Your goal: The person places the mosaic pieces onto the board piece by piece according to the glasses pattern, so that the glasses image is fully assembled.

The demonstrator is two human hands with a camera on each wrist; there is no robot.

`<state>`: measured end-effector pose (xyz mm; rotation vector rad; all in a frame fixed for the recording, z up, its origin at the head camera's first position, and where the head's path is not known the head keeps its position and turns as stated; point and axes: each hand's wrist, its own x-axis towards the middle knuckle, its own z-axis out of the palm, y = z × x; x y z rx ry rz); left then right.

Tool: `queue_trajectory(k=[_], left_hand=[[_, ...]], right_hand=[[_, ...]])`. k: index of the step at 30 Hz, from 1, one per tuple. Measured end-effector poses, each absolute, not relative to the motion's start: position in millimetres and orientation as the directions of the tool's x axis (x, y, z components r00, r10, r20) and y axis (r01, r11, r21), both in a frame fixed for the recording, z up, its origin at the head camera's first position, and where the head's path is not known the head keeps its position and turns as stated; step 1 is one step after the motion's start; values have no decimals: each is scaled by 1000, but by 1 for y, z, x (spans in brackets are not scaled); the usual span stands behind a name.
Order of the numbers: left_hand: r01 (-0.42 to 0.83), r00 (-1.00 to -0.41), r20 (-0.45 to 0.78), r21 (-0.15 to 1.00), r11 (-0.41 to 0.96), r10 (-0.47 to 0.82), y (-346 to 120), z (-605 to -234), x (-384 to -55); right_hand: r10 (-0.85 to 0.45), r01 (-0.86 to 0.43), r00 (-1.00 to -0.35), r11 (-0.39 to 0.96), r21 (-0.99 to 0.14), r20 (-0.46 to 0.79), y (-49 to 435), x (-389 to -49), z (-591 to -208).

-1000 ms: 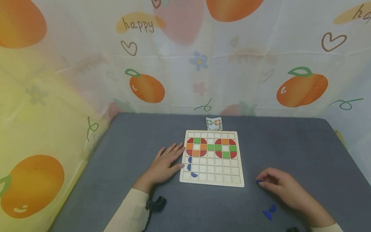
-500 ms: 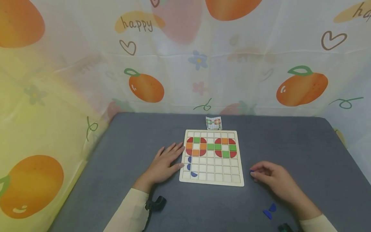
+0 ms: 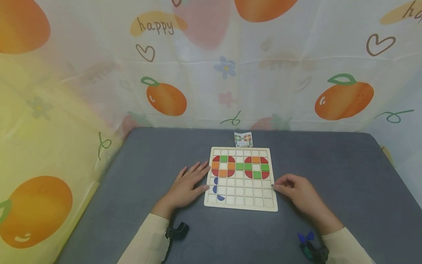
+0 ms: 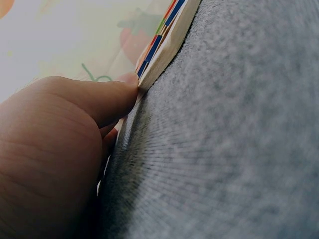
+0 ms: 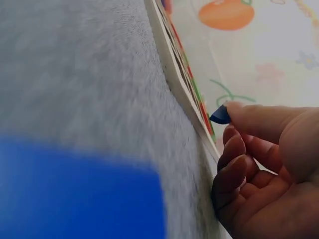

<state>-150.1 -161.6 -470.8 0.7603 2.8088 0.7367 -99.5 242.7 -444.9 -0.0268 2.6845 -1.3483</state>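
Note:
A wooden grid board (image 3: 240, 201) lies on the grey table, with red, green and orange pieces in its upper rows. Several blue half-round pieces (image 3: 215, 189) sit in its left column and bottom row. My left hand (image 3: 188, 189) rests flat on the table with fingers spread, thumb and fingertips touching the board's left edge. Between thumb and fingers, my right hand (image 3: 298, 192) pinches a small blue piece (image 5: 221, 115) at the board's right edge. Most of that piece is hidden in the head view.
A small printed pattern card (image 3: 243, 139) lies behind the board. Two loose blue pieces (image 3: 309, 235) lie near the right wrist camera (image 3: 314, 252), partly covered by it. A fruit-print cloth (image 3: 270, 91) hangs behind the table.
My right hand has moved left and away from me, carrying the blue piece from the bare table to the board's right edge. My left hand has stayed still.

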Motion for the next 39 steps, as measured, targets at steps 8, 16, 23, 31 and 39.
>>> queue_trajectory(k=[8,16,23,31,39], left_hand=[[431,-865,-12,491,757,501,-160,-471,-150],[424,-868,-21,489,763,496,-160,-470,-150],[422,-869,-22,491,762,495,-160,-469,-150],[425,-869,-18,487,763,495,-159,-470,-150],[431,-867,-11,484,762,498,-160,-471,-150]], right_hand=[[-62,88,-986,582,-808,-153,226,-111,-445],[-16,122,-986,603,-788,-164,215,-117,-443],[-7,119,-987,641,-758,-160,213,-116,-440],[-39,72,-990,674,-735,-132,214,-114,-442],[-1,76,-994,730,-679,-111,209,-113,-444]])
